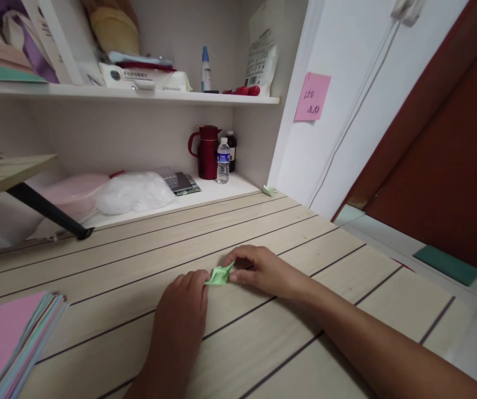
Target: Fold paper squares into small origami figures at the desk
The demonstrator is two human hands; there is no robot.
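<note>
A small piece of folded green paper [220, 275] is held between my two hands, just above or on the striped wooden tabletop [258, 343]. My left hand [186, 302] grips its left corner, fingers curled and the thumb pressed close. On the other side, my right hand [258, 270] pinches the right edge between thumb and fingers. The paper has raised folds and a pointed upper right corner. Part of each end is hidden by the fingertips.
A stack of coloured paper [9, 338], pink on top, lies at the left. Another green paper piece [268, 190] rests at the table's far corner. Behind stand a red jug [208, 155], a water bottle [222, 160] and a plastic bag [134, 192]. A black-legged stand [47, 208] is at left.
</note>
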